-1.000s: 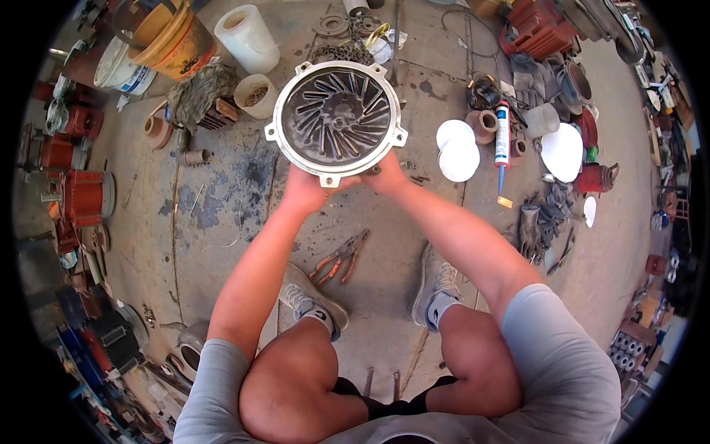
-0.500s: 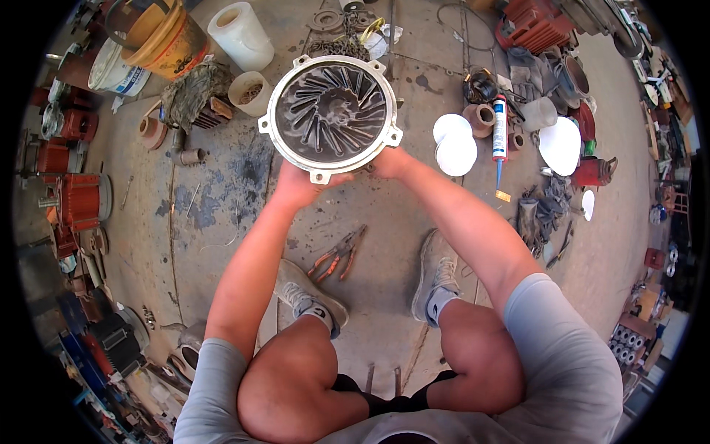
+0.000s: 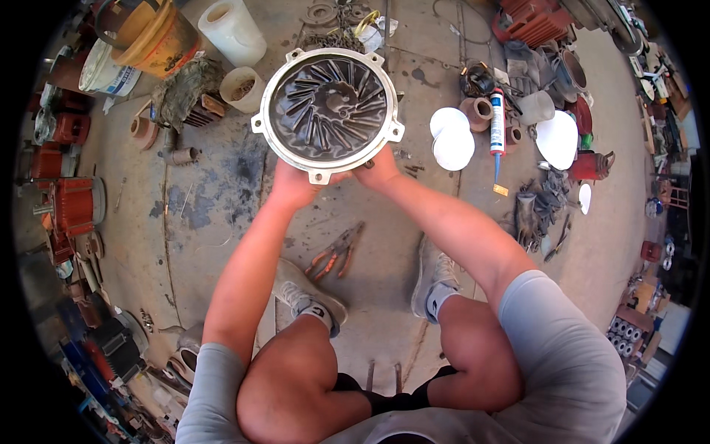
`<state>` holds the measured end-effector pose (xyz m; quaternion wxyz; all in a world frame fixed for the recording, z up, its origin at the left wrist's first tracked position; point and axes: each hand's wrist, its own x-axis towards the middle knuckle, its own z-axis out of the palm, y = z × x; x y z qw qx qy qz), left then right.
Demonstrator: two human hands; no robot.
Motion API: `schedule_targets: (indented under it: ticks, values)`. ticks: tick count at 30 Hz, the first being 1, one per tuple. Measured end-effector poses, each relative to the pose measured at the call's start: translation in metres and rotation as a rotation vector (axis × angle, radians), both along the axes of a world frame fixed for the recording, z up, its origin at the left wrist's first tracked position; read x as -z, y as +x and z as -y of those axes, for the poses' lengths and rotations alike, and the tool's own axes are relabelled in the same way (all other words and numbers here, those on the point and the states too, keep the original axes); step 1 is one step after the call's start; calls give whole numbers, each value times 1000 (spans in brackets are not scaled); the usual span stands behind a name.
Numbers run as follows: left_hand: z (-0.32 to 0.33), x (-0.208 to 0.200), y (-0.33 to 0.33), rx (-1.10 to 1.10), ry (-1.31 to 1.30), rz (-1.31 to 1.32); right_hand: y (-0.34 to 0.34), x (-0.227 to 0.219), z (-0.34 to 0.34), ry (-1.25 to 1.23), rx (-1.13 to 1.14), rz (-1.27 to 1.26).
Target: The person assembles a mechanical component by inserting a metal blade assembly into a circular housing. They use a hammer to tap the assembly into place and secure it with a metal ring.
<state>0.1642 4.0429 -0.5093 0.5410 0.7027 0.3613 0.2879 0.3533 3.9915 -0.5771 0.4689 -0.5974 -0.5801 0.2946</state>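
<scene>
I hold up a round silvery metal housing with bolt lugs around its rim. Curved fins radiate about the hub inside its dark, shiny, rippled interior. At its near left underside, my left hand is closed around the housing. My right hand grips it from below at the near right. Most fingers of both hands are hidden beneath it. Orange-handled pliers lie on the floor between my shoes, below the hands.
Buckets, a roll of clear film and a small tub stand at the far left. To the right lie white discs, a sealant tube and dark gloves. Red motors line the left side.
The view has shifted slightly, moving the surroundings a little left and up. The housing is tilted slightly differently, and its dark interior looks shinier. Both hands keep hold of it.
</scene>
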Motion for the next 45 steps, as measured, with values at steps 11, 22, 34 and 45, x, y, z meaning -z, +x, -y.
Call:
schedule_targets:
  ticks: [11,22,34,45]
  values:
    - [-6,15,-5,33,64,-103,43,-1,-18,-115,-372,326]
    - [1,7,-1,28,77,-111,-7,17,-5,26,35,149]
    - [-7,-3,2,136,17,-108,59,26,-26,-5,-435,493]
    - [-4,1,-3,68,-19,-38,4,34,-6,-38,-56,296]
